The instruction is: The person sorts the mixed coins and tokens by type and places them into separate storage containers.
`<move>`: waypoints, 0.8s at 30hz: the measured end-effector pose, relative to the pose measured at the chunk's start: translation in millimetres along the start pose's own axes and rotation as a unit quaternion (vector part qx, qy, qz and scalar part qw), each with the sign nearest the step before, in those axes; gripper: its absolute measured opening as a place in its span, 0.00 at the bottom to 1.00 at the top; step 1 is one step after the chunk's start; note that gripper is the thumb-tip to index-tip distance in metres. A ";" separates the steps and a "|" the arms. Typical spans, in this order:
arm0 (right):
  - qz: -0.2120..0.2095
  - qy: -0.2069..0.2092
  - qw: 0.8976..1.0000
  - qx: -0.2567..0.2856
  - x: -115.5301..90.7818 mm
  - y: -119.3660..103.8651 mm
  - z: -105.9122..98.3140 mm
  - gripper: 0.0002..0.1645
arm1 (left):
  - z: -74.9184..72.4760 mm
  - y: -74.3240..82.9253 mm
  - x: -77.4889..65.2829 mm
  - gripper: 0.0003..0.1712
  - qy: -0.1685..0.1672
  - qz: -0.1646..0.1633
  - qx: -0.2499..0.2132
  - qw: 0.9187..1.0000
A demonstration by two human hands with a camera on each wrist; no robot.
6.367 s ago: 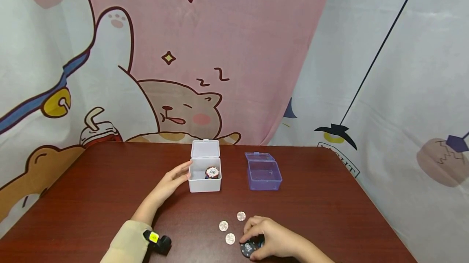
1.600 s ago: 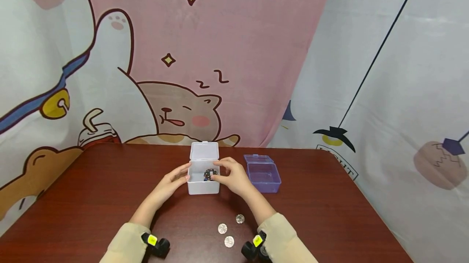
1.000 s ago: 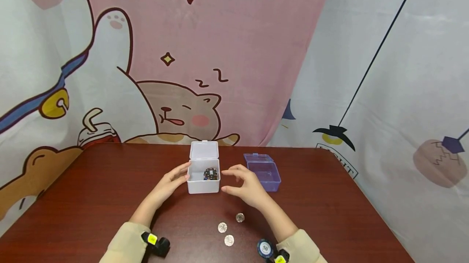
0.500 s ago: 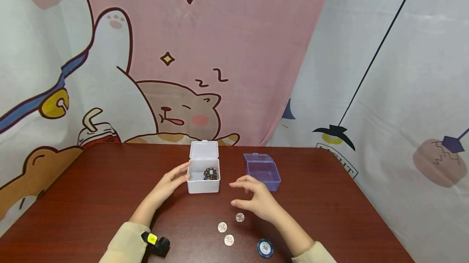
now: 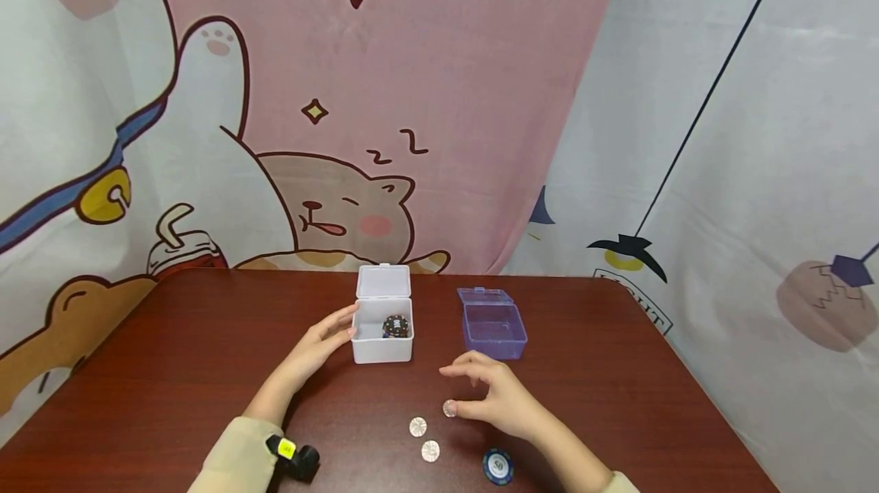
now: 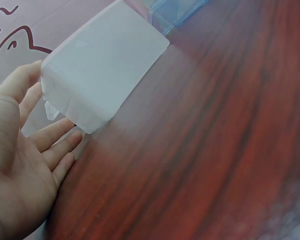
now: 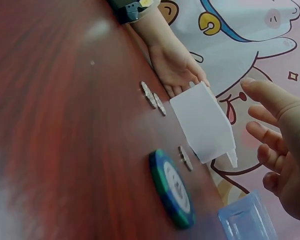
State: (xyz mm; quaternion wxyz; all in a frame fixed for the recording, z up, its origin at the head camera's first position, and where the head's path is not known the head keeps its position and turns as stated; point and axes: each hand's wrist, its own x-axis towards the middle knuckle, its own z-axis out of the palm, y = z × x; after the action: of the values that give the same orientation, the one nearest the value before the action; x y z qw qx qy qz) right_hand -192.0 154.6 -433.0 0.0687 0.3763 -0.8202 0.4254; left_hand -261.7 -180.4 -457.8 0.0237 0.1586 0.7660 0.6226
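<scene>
My left hand (image 5: 312,359) rests its fingertips and thumb against the left side of an open-lidded white plastic box (image 5: 382,352). Inside that box, toward its right, a black poker chip (image 5: 395,326) lies on top of other chips. My right hand (image 5: 500,401) hovers over the table with thumb and fingers spread and nothing between them. In the head view its thumb overlaps the farthest of three small silvery discs (image 5: 449,408). A blue poker chip (image 7: 172,190) marked 50 lies on the table below this hand, nearer the front.
The other two silvery discs (image 5: 417,426) lie left of the right hand. Behind that hand stands a translucent purple box (image 5: 495,348), its lid up. The brown wooden table (image 5: 206,340) ends at a cartoon-printed cloth (image 5: 467,96).
My right hand gripped a black chip by the front, set it in the white box, let go, and drew back toward the discs. The blue chip came into view. My left hand stayed put.
</scene>
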 end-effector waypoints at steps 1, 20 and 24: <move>-0.002 -0.002 1.000 0.002 -2.3 0.2 -0.4 0.27 | 0.0 -0.7 0.2 0.29 0.000 -0.001 0.003 1.000; -0.043 -0.081 0.995 0.050 -30.0 -19.7 -25.3 0.25 | 0.1 4.1 -2.0 0.29 -0.002 0.011 0.005 1.000; -0.046 -0.106 0.992 0.058 -38.2 -2.4 -25.5 0.25 | -0.4 -5.8 1.5 0.29 0.002 0.004 0.004 1.000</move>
State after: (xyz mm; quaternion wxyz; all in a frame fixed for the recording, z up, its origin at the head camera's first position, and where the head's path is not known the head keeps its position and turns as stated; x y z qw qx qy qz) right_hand -168.6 194.2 -432.0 -0.0212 0.4602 -0.7785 0.4262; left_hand -264.5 -181.3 -463.0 0.0189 0.1602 0.7680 0.6199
